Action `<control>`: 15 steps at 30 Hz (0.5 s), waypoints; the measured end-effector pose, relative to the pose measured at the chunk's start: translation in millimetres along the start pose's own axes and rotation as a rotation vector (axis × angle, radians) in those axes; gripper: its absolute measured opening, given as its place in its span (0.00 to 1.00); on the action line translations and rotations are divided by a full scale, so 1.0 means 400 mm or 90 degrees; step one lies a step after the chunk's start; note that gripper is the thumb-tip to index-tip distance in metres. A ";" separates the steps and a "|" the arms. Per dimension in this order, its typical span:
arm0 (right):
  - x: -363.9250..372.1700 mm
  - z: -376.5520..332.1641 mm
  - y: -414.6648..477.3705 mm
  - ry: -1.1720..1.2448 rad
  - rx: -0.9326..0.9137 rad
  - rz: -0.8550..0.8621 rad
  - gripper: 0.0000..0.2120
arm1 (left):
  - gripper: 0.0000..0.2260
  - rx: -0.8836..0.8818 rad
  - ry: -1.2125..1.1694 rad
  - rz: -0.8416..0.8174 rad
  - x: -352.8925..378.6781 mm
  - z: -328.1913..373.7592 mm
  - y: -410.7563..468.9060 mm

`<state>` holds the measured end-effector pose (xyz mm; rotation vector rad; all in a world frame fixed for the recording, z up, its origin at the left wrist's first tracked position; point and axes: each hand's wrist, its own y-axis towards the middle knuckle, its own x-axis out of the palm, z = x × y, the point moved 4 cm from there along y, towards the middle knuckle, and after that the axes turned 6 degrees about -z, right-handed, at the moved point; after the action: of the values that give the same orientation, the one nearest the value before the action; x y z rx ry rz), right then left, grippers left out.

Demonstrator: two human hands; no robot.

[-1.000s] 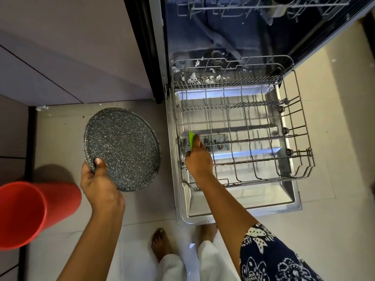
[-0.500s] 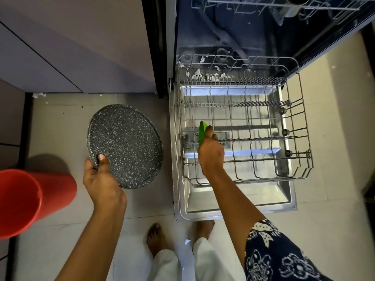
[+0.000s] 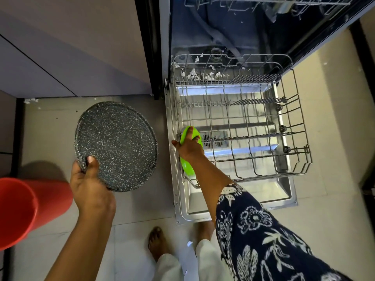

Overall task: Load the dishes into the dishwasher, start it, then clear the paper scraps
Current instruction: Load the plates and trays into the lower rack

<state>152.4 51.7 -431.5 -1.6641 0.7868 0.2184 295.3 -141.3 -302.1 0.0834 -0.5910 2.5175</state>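
Two hands grip: right hand, green plate on edge, lengthwise in rack; left hand, speckled plate.

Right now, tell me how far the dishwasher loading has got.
Done: the door is down and the lower rack is pulled out. In hand: the right hand sets a green plate at the rack's left side; the left hand holds a speckled plate, not yet loaded. Left: that plate, starting the machine, and the paper scraps at the rack's back.
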 end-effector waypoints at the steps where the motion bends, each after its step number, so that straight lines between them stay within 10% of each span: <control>1: -0.005 -0.002 0.015 0.018 0.018 -0.016 0.43 | 0.08 -0.001 0.003 -0.003 -0.002 -0.002 0.000; 9: -0.069 -0.034 -0.047 -0.102 0.069 0.024 0.25 | 0.09 -0.043 0.007 -0.004 -0.032 -0.032 -0.017; 15: -0.065 -0.049 -0.181 -0.321 0.004 0.180 0.31 | 0.08 -0.057 0.007 0.000 -0.033 -0.043 -0.030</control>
<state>171.0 46.7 -354.4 -1.3981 0.6289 0.7992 313.9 -131.5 -315.3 0.0357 -0.6983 2.4865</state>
